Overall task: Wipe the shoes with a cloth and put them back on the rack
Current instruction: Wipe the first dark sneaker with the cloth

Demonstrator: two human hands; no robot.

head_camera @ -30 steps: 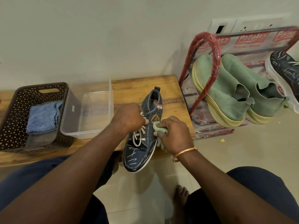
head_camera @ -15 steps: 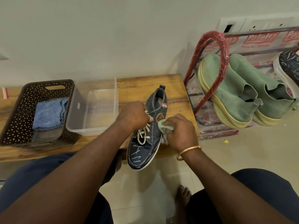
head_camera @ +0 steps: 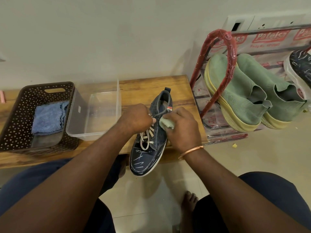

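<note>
Cloth (head_camera: 164, 122) between right fingers (head_camera: 175, 115) and shoe (head_camera: 148, 155)

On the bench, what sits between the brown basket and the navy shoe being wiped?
The head view shows a clear plastic tub on the wooden bench, right beside the brown basket. A strip of bare wood lies between it and the navy shoe.
</note>
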